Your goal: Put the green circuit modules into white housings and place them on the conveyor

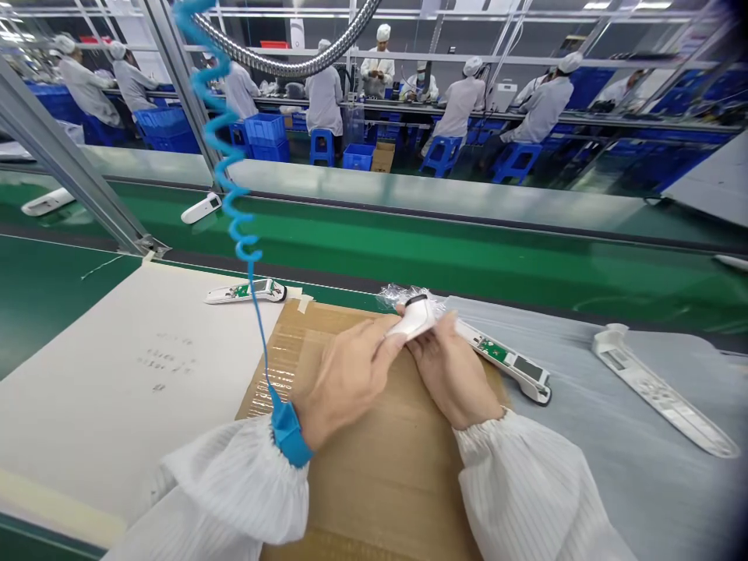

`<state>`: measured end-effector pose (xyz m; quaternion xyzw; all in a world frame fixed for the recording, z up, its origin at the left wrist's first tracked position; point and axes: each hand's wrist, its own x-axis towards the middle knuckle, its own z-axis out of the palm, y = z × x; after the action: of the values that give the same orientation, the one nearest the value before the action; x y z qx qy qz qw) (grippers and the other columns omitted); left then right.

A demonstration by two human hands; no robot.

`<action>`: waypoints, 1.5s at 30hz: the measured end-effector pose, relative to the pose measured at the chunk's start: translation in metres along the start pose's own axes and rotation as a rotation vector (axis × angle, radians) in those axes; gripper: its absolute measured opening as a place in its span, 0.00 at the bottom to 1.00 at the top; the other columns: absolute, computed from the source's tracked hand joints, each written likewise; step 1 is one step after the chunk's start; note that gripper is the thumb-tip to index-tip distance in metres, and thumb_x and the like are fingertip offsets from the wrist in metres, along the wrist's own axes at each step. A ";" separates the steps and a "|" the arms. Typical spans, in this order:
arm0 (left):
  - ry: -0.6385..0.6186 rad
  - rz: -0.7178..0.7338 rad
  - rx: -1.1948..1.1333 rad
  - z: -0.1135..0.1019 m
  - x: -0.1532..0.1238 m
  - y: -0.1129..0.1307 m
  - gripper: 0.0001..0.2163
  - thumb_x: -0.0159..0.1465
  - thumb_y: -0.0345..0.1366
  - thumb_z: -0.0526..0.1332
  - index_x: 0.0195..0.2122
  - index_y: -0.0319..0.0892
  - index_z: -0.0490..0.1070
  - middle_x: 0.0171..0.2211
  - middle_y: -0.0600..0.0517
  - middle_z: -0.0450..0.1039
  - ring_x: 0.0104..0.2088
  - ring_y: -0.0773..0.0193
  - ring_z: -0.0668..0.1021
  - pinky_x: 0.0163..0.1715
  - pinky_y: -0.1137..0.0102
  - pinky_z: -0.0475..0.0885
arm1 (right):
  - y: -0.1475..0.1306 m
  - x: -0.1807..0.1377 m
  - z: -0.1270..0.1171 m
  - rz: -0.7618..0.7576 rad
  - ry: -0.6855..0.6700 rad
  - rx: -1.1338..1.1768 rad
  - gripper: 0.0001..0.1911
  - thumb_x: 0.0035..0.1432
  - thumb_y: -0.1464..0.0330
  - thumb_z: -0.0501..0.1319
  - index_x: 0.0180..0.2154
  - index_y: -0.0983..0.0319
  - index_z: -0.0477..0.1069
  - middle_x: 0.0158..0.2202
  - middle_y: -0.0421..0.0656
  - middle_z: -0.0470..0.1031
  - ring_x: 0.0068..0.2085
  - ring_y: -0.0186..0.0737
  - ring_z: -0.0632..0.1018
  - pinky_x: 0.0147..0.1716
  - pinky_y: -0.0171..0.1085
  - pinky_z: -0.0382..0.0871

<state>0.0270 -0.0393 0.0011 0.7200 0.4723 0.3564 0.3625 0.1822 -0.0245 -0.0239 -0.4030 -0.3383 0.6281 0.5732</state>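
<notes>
A smooth, curved white plastic casing is grasped between the left hand and right hand, held above a flat brown cardboard sheet, just beside an open white handset with its green circuit board exposed.

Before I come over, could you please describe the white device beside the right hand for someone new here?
Find the green conveyor belt, then the brown cardboard sheet below it. Along the cardboard's right edge lies a white device showing a green circuit board, its end reaching the right hand. The white frame farther right has no board.
</notes>
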 end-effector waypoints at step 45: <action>0.052 -0.338 0.268 -0.086 0.083 -0.046 0.14 0.61 0.41 0.64 0.46 0.41 0.72 0.31 0.47 0.79 0.26 0.61 0.77 0.25 0.71 0.67 | 0.017 0.005 0.000 -0.132 0.091 -0.171 0.17 0.58 0.52 0.66 0.43 0.56 0.74 0.47 0.44 0.78 0.43 0.39 0.77 0.46 0.42 0.73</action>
<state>-0.0409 0.0677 0.0169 0.6631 0.6384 0.2431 0.3061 0.1742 -0.0214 -0.0398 -0.4554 -0.3900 0.5391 0.5915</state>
